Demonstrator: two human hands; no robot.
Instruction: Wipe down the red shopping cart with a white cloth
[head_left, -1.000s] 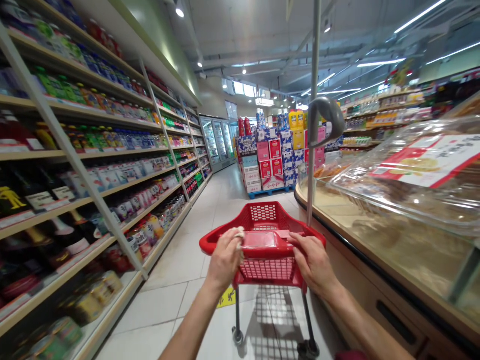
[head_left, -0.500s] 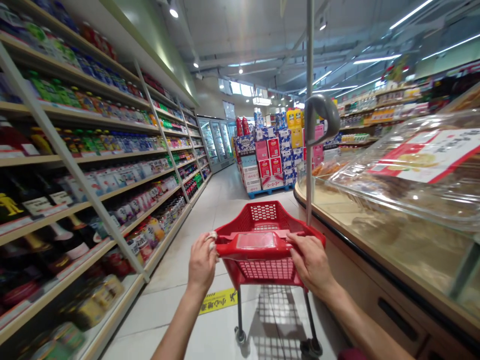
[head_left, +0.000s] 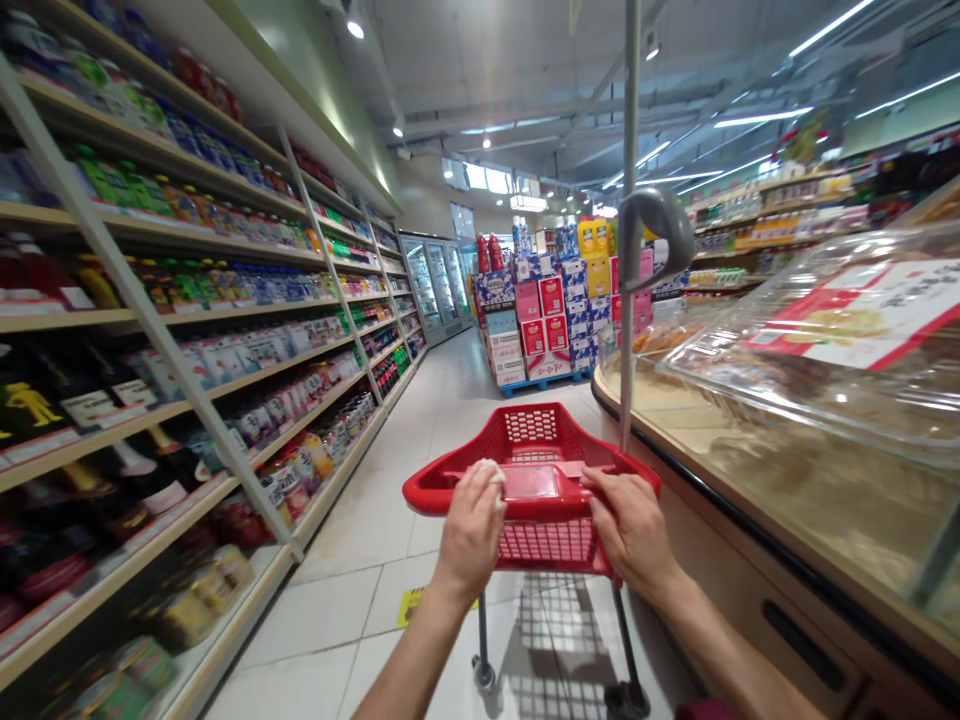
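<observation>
While left hand (head_left: 471, 532) clasps pale wad (head_left: 493, 480) to cart handle (head_left: 536, 508), right hand (head_left: 634, 525) grips it too; uneven push could swing cart (head_left: 545, 545) into worktop (head_left: 750, 520).

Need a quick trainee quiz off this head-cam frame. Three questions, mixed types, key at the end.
1. True or false: the left hand and the right hand are both at the handle of the red cart.
2. Multiple choice: what colour is the pallet under the stacked cartons? A) green B) blue C) black
3. Fill in: the whitish wad shows at the fingers of the person's ____ hand.

Key: 1. True; 2. B; 3. left
</observation>
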